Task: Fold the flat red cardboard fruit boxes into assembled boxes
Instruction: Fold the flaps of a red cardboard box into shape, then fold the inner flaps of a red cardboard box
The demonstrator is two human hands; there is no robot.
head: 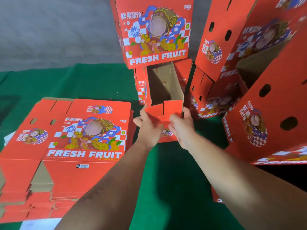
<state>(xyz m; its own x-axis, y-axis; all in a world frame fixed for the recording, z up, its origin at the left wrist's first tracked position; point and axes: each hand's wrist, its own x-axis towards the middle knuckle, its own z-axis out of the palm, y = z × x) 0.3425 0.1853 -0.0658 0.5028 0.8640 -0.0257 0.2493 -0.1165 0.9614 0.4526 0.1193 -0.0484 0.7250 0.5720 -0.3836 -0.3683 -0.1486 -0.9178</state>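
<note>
Green cloth [166,180] covers the work surface, with a grey wall [49,30] behind. Both hands grip the near flaps of an open box [166,87]: left hand [147,125] and right hand [181,125], fingers clamped on red card. Left of the fingers lies the flat stack [66,146]; right of them stand assembled boxes [265,97].

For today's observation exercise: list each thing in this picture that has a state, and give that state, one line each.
Flat stack: unfolded, lying flat.
Held box: opened up, end flaps unclosed.
Top box: assembled, stacked on another.
Right boxes: assembled, piled tilted.
Left hand: grip on flap.
Right hand: grip on flap.
</note>
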